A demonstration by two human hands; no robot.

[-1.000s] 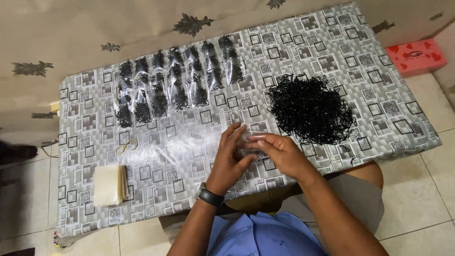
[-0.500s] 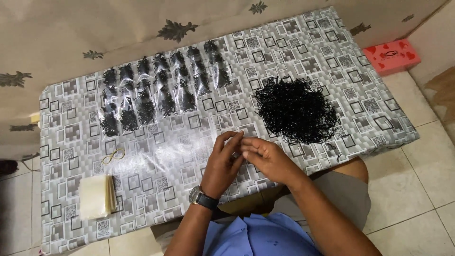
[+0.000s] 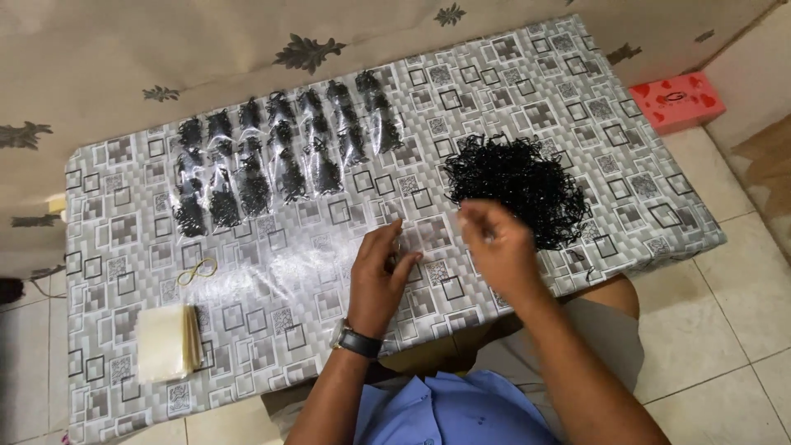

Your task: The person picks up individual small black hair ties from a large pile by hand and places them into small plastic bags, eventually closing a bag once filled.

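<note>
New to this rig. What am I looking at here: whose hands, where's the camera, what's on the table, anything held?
There is no machine: a person works with bare hands, filmed by one camera worn on their head and looking down. The left hand, with a wristwatch, and the right hand meet over a table with a grey patterned cover. On it lie a loose pile of small black pieces, rows of small clear bags filled with the same black pieces, a stack of empty clear bags and a rubber band. The fingers seem to pinch something small and clear; it is too blurred to name. A red box sits on the floor.
</note>
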